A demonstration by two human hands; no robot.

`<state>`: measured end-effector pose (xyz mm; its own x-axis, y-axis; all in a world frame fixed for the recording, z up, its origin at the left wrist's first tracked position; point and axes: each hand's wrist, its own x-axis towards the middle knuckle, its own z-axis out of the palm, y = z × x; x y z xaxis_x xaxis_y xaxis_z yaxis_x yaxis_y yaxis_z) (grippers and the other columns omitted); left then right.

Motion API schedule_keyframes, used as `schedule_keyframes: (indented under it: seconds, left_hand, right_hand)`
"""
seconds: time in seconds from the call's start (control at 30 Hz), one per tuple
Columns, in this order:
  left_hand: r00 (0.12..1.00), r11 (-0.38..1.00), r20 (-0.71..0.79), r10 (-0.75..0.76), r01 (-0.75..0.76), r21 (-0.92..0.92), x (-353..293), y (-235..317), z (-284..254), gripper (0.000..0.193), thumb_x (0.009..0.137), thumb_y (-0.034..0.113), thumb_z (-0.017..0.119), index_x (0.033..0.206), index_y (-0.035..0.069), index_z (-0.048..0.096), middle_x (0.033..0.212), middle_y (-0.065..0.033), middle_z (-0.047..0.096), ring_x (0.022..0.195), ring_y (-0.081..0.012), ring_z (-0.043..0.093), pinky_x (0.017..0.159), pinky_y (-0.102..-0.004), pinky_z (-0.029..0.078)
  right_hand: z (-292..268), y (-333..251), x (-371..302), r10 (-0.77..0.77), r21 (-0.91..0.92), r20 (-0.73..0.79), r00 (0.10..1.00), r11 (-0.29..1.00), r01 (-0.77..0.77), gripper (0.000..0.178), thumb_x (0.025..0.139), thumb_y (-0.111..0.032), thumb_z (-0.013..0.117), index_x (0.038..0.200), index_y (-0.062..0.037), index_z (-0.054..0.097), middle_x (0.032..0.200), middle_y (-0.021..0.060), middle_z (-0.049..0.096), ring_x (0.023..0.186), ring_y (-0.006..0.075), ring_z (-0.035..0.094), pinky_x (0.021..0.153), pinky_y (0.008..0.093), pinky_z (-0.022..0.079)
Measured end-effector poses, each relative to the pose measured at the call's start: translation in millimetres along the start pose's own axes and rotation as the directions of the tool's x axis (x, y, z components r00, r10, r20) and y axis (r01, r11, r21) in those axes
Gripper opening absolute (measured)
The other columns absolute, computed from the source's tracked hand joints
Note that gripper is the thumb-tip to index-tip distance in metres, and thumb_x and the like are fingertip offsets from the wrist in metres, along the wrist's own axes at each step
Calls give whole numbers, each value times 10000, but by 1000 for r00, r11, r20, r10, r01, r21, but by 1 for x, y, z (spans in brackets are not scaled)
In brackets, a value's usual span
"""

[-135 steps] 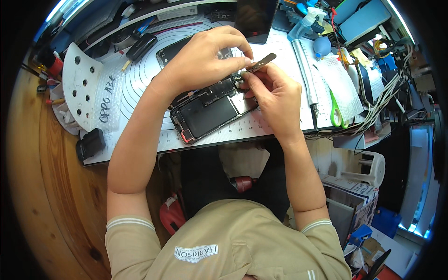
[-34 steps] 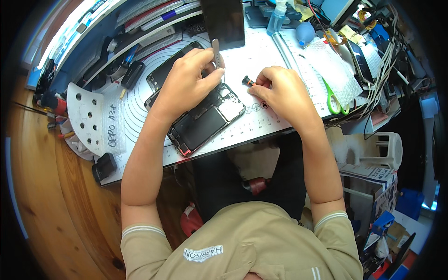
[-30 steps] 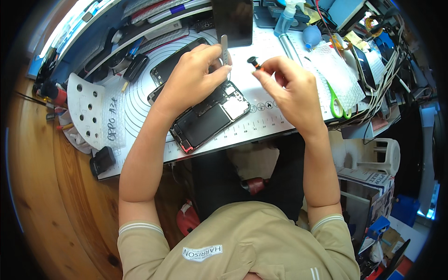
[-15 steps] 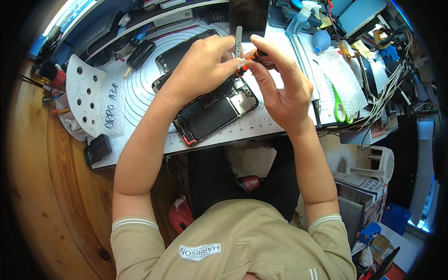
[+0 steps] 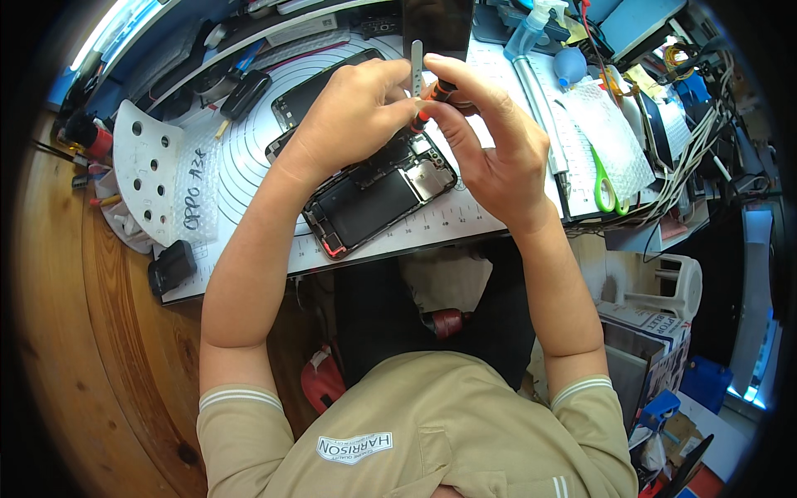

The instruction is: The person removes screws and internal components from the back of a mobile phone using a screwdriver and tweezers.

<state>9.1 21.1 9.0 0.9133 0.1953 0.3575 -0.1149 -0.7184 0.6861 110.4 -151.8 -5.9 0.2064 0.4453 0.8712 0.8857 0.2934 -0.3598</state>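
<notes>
An opened phone lies slanted on the white work mat, its dark battery and silver inner parts bare. Over its far end, my left hand is closed around slim metal tweezers, whose perforated end sticks up past the fingers. My right hand pinches a black and orange screwdriver between thumb and fingers, tilted down toward the phone. The hands hide the screwdriver's tip and the tweezers' points. Beyond my left wrist lies a separate dark phone panel, partly covered by that hand.
Left on the table are a white holed panel, bubble wrap and a black block. To the right lie a silver tube, green scissors, a blue air blower and a spray bottle. Cables crowd the right edge.
The view has shifted slightly. The screwdriver and both hands keep nearly the same place over the phone, and both grips are unchanged.
</notes>
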Motion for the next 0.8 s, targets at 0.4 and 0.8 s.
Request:
schedule_keyframes:
  seconds: [0.4,0.8]
  left_hand:
    - [993,992,58,-100,104,-69,4,-8,-4,237,872,115,723,1045,-48,724,925,-206,753,846,-335,735,803,-401,577]
    - [1000,999,5,-26,27,-33,2,-2,-5,203,859,102,694,1024,-1,757,955,-177,765,867,-304,711,823,-395,564]
  right_hand:
    - [1,-6,20,-108,-57,146,983,991,117,518,843,71,765,1329,-101,717,1047,108,760,882,280,725,768,372,596]
    - [4,-14,32,-122,5,201,972,992,124,337,922,52,744,1240,-56,773,1047,118,756,850,233,751,748,323,610]
